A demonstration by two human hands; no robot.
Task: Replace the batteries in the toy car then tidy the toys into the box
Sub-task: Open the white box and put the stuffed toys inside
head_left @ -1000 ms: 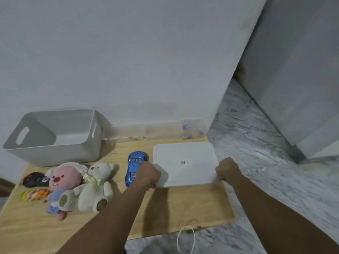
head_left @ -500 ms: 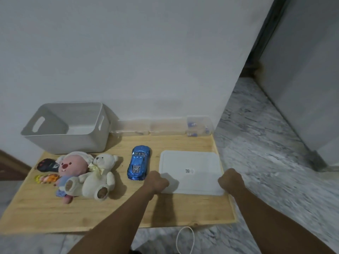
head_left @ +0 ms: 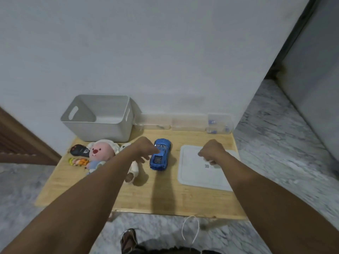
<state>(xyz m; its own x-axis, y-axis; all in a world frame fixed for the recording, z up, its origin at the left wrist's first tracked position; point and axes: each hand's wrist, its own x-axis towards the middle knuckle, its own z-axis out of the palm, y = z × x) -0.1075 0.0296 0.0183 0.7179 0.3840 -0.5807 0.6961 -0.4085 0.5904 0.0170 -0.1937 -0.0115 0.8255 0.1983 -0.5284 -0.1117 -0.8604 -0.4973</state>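
Note:
A blue toy car (head_left: 161, 157) stands on the low wooden table (head_left: 165, 197), nose toward me. My left hand (head_left: 145, 149) hovers at the car's left side with loosely curled fingers reaching to it; I cannot tell whether they touch. My right hand (head_left: 211, 153) is curled above the flat white lid (head_left: 198, 177) and holds nothing. The empty grey box (head_left: 100, 119) stands at the back left. In front of it lie a pink plush (head_left: 100, 153), a white teddy (head_left: 133, 171) mostly hidden by my left arm, a black toy (head_left: 79, 150) and a small orange figure (head_left: 78, 161).
A clear compartment case (head_left: 183, 123) lies along the wall, with small blue-tipped items at its right end (head_left: 218, 126). Marble floor surrounds the table. A white cord loop (head_left: 190, 229) and my foot (head_left: 128, 239) are below the front edge. A brown door edge is at the left.
Both hands have let go of the white lid's near edge and lifted; the left moved over to the blue car. The camera has pulled back and tilted, showing the whole table.

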